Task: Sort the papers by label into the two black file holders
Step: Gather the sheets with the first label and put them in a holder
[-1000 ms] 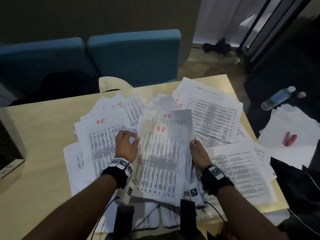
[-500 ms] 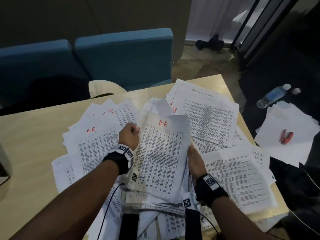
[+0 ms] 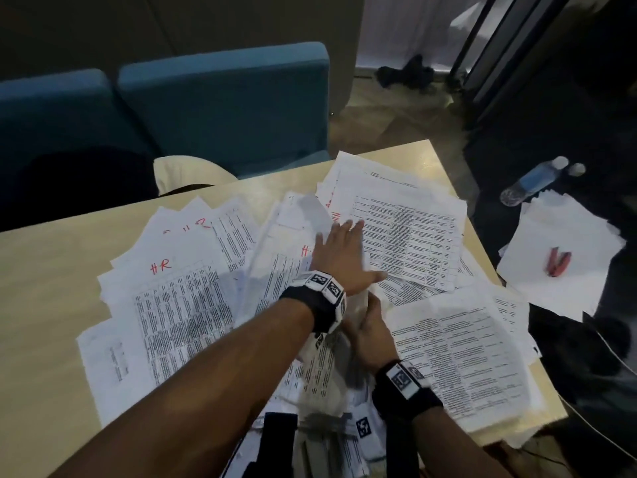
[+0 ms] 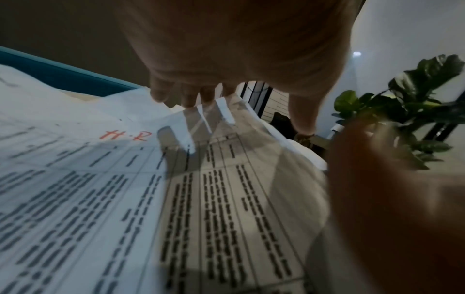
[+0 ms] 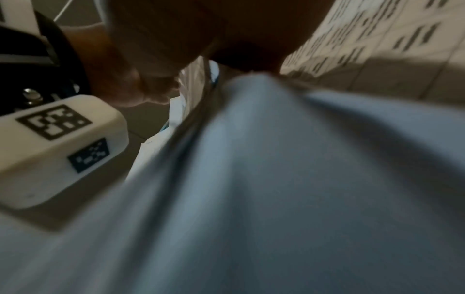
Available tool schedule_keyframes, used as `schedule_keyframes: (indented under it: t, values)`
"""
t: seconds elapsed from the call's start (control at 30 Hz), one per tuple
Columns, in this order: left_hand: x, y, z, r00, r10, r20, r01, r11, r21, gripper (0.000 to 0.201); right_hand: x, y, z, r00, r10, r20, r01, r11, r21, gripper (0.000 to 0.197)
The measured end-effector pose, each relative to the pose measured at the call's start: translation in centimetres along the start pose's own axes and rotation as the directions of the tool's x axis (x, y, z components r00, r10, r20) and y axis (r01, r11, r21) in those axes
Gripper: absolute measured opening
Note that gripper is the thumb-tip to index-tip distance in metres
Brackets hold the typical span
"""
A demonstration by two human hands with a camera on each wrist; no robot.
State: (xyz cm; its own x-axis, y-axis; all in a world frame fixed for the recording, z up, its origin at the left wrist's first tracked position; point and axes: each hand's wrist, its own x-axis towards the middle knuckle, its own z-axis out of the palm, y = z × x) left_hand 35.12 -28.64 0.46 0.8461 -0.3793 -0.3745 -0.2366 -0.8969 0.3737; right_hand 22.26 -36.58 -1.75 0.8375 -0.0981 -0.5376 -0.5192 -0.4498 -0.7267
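Note:
Printed sheets cover the wooden table [image 3: 51, 288], some marked "HR" in red [image 3: 160, 267]. My left hand [image 3: 344, 246] reaches forward to the right with straight, spread fingers, low over an HR-marked sheet [image 4: 120, 136] and the edge of the far right pile [image 3: 406, 229]. It holds nothing. My right hand [image 3: 370, 329] grips the right edge of the lifted middle stack [image 3: 320, 367], thumb on top and fingers hidden under the paper. Two black uprights [image 3: 279, 439] stand at the near edge, partly hidden by papers. The right wrist view is blurred paper.
Two blue chairs [image 3: 224, 108] stand behind the table. To the right, beyond the table edge, lie a water bottle [image 3: 531, 182] and loose white sheets [image 3: 568, 236] with a red object [image 3: 556, 262] on them. A green plant [image 4: 415, 111] shows in the left wrist view.
My left hand has let go of the left edge of the HR stack and stretched forward to the right over it. The right hand still holds the stack's right edge.

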Motion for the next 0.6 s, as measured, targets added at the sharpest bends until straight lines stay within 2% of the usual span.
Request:
schedule_keyframes:
  t: [0.13,0.27,0.33,0.4,0.43,0.53,0.6]
  values:
    - [-0.3,0.1,1.2,0.995,-0.025,-0.100,0.020,0.998,-0.058,0.087,0.3,1.2,0.1,0.997,-0.055,-0.045,0.056,0.998,0.005,0.075]
    - [-0.8,0.5,0.6,0.998,-0.041,-0.052,0.027,0.967,-0.253,0.084,0.4,1.4,0.7,0.993,-0.037,-0.112,0.037,0.999,-0.001,0.074]
    - [-1.3,-0.6,-0.4,0.993,-0.050,-0.108,0.012,0.945,-0.328,0.077,0.2,1.4,0.7,0.991,-0.047,-0.125,0.047,0.999,0.000,0.070]
    - [-1.5,-3.6,-1.4,0.965,-0.116,-0.236,0.060,0.971,-0.232,0.064,0.0,1.2,0.6,0.990,-0.056,-0.129,0.060,0.998,0.025,0.064]
    - [-1.6,-5.5,-1.7,0.952,-0.157,-0.261,0.119,0.980,-0.156,0.061,0.0,1.1,0.5,0.989,-0.063,-0.131,0.069,0.997,0.039,0.063]
    - [-2.0,-10.8,-1.8,0.948,-0.296,-0.119,0.293,0.955,-0.038,0.051,0.2,1.2,0.7,0.987,-0.065,-0.147,0.076,0.995,0.070,0.061]
    - [-2.6,-12.2,-1.6,0.954,-0.289,-0.085,0.279,0.954,-0.112,0.048,0.4,1.5,1.0,0.982,-0.055,-0.179,0.078,0.989,0.124,0.058]
